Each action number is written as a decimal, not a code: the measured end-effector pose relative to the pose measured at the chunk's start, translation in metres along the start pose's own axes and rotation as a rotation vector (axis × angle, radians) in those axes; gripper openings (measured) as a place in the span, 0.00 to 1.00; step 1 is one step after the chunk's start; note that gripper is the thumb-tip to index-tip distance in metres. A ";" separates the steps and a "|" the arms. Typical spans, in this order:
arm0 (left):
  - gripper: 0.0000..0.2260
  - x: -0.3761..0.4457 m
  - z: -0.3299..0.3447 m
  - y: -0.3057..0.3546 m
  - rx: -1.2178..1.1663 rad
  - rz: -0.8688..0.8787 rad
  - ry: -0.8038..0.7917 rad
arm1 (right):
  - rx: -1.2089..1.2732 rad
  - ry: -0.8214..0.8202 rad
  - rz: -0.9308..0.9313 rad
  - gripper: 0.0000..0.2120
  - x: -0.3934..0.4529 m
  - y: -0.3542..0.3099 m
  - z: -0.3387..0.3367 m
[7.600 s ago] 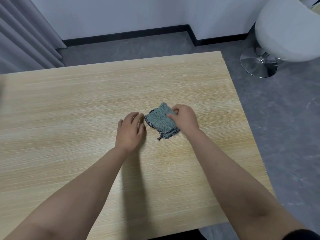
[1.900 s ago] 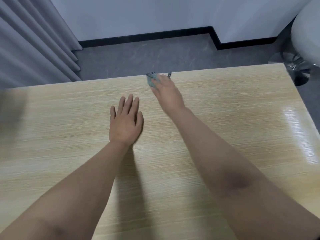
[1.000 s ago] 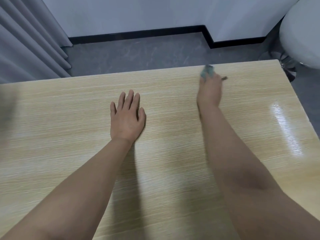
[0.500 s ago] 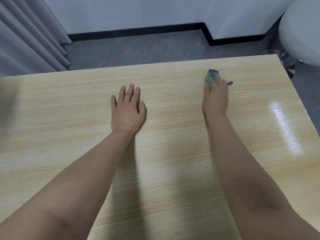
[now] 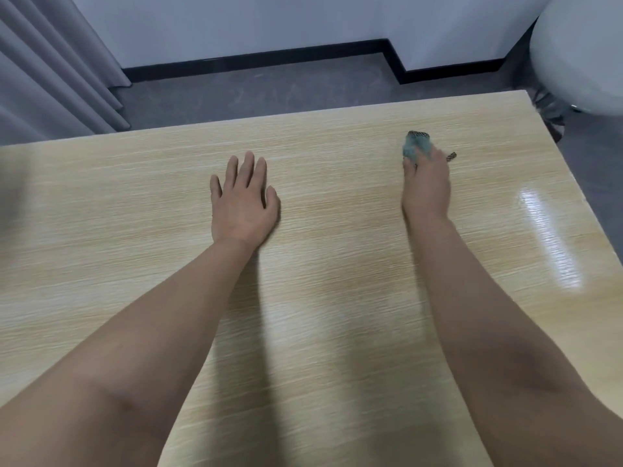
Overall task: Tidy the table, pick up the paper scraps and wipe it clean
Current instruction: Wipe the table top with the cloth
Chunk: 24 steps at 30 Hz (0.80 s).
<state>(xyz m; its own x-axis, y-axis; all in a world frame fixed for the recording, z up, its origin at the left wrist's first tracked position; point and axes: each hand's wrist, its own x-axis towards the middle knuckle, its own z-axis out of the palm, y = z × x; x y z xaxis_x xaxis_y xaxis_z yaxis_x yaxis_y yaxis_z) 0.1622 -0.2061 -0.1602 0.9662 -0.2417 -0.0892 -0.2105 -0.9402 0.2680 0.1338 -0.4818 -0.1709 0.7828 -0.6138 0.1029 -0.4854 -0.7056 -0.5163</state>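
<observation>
Wiping, upper right of frame.
Your right hand (image 5: 426,185) pressed the blue-green knitted cloth (image 5: 416,147) onto the light wooden table (image 5: 337,264); your left hand (image 5: 242,200) lay flat, fingers straight.

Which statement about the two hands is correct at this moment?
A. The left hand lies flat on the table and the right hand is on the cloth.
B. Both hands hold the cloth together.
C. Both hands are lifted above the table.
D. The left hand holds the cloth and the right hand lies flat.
A: the left hand lies flat with straight fingers on the table, while the right hand covers the green cloth near the far right corner.
</observation>
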 end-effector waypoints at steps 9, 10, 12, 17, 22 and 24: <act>0.24 -0.001 -0.001 -0.001 -0.008 0.015 0.002 | 0.011 -0.324 -0.719 0.18 -0.084 -0.067 0.038; 0.24 -0.001 -0.001 -0.002 -0.007 0.018 -0.001 | 0.032 -0.319 -0.652 0.18 -0.072 -0.057 0.026; 0.24 -0.002 -0.002 -0.003 -0.003 0.020 -0.018 | 0.032 -0.223 -0.478 0.18 -0.049 -0.026 0.002; 0.24 -0.007 -0.008 -0.006 0.063 0.061 -0.087 | -0.017 -0.104 -0.150 0.19 -0.047 -0.005 -0.007; 0.24 -0.035 -0.015 -0.021 0.140 0.142 -0.106 | -0.048 -0.217 -0.622 0.18 -0.130 -0.059 0.030; 0.25 -0.050 -0.014 -0.021 0.111 0.124 -0.121 | -0.086 -0.301 -0.736 0.19 -0.138 -0.049 0.030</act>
<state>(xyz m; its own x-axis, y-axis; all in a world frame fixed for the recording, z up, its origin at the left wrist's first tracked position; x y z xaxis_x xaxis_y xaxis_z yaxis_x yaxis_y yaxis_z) 0.1205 -0.1713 -0.1480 0.9085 -0.3781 -0.1782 -0.3483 -0.9205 0.1773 0.0612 -0.3519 -0.1850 0.9794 0.1335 0.1514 0.1781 -0.9248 -0.3361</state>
